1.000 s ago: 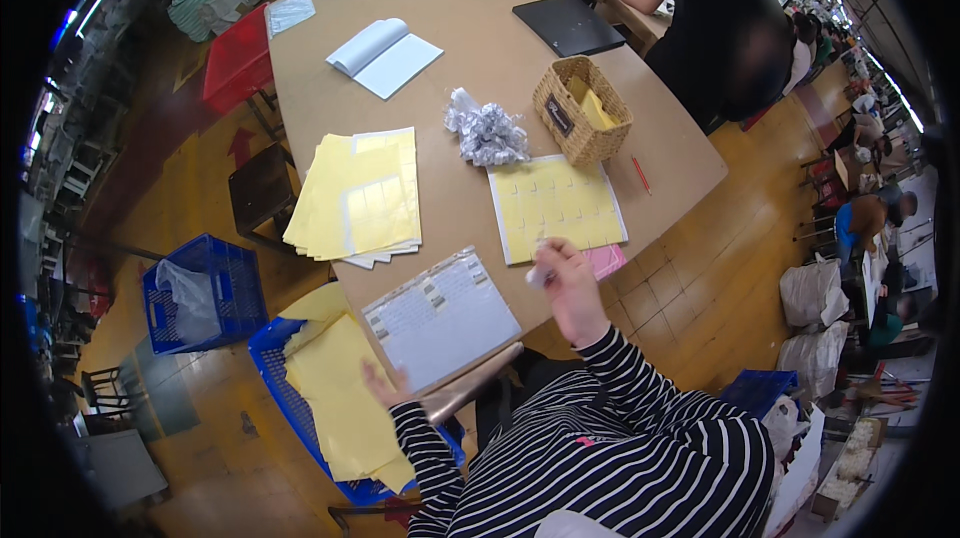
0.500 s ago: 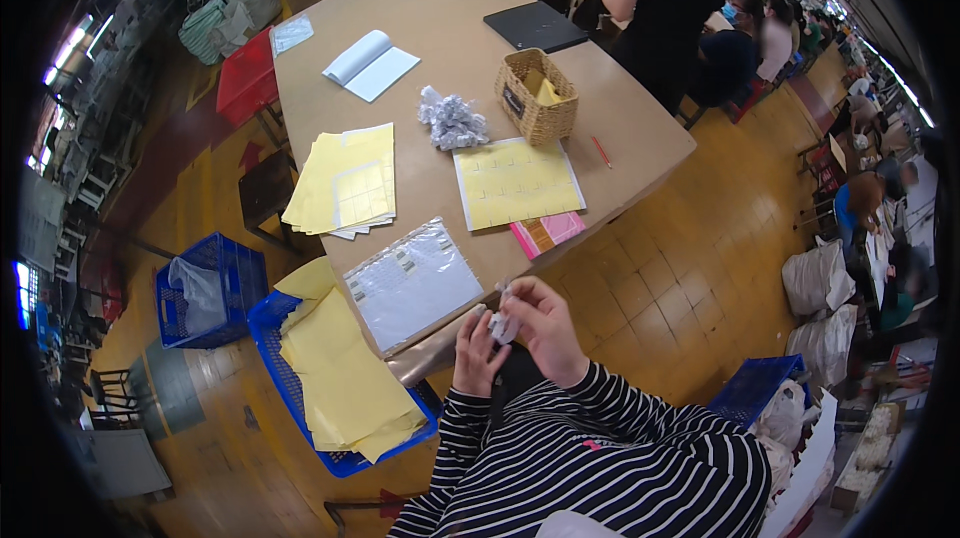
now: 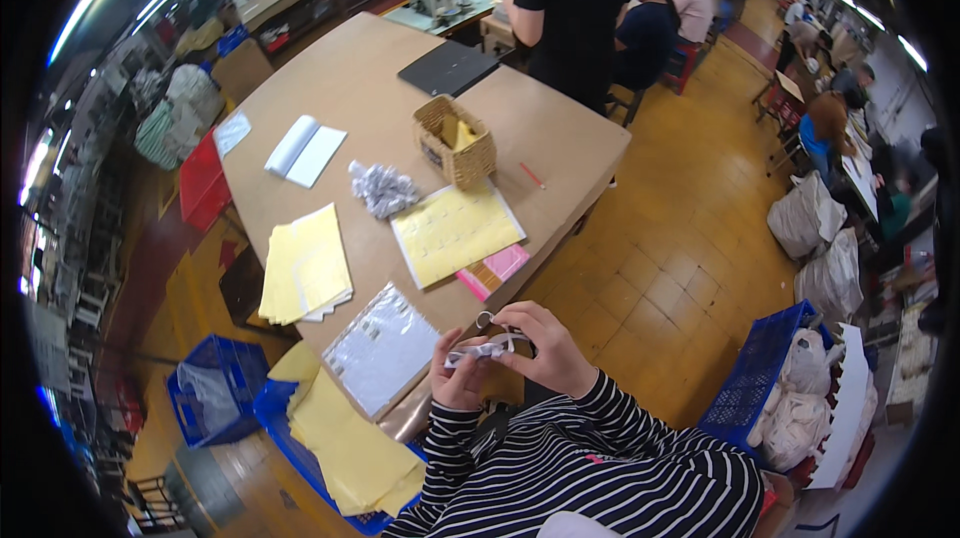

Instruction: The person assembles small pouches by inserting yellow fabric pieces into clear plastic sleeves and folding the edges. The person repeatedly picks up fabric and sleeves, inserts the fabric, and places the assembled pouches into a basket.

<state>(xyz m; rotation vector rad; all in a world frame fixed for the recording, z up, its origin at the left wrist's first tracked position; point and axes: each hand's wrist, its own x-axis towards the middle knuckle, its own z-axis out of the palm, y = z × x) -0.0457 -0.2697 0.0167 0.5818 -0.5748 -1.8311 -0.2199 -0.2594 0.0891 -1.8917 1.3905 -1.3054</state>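
Just off the table's near edge, my left hand (image 3: 455, 375) pinches one end of a thin white strip (image 3: 487, 349), partly bunched. My right hand (image 3: 548, 350) grips the same strip from the other side, its thumb and forefinger apart around small loops that stand out above. Whether the strip is ribbon or label tape I cannot make out. Beyond the hands lies a clear plastic sleeve (image 3: 378, 350) with a white sheet inside. Farther off are a crumpled heap of grey-white strips (image 3: 383, 190) and a yellow sheet (image 3: 455, 233) with small marks in rows.
On the brown table (image 3: 330, 68) are a wicker basket (image 3: 470, 153), an open notebook (image 3: 305, 150), stacked yellow sheets (image 3: 305, 263), a pink packet (image 3: 493, 271) and a red pencil (image 3: 532, 175). Blue crates (image 3: 215, 388) stand left and right. A person in black (image 3: 570, 18) stands beyond.
The view has swung, so the table sits farther left. Between my hands the small white bunch has spread into a longer strip with loops.
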